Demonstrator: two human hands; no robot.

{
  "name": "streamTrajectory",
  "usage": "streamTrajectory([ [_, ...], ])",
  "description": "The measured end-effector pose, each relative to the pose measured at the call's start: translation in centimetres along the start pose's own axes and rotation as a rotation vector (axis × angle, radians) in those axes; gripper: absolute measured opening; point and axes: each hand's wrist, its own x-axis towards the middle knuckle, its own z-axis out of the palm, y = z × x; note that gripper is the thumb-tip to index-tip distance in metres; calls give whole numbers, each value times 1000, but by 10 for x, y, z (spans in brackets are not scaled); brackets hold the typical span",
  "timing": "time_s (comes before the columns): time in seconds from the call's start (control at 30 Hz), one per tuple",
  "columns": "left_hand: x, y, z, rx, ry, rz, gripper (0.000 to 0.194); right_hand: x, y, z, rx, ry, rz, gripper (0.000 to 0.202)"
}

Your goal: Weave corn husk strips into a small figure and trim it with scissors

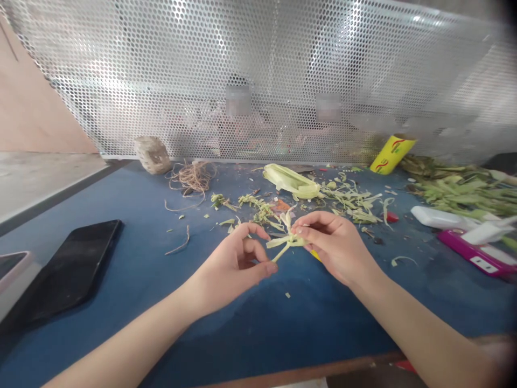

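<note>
Between my hands is a small flower-like piece of pale green husk strips (289, 238) with a thin stem pointing down to the left. My left hand (232, 261) pinches the stem's lower end between thumb and finger, its other fingers curled loosely above. At the top of the piece, my right hand (341, 245) has thumb and forefinger closed on a strip. Something small and yellow shows below the right fingers, mostly hidden. Just beyond my hands lie green knotted husk bits (260, 209). A larger pale green husk (293, 181) rests behind them, beside a scatter of shredded strips (355, 200).
On the blue table (242, 334) are a black phone (68, 264), another phone at the left edge, tangled twine (194, 177), a rough block (152, 155), a yellow tube (391, 154), a purple power strip (479, 253) and leaves (464, 191). A perforated metal screen (274, 70) stands behind.
</note>
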Motion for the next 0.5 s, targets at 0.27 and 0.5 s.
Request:
streamTrajectory([
  [0.27, -1, 2, 0, 245, -76, -11, 31, -5, 4, 3, -234, -192, -24, 11],
  [0.5, 5, -4, 10, 48, 110, -29, 38, -10, 3, 10, -300, -311, -76, 10],
])
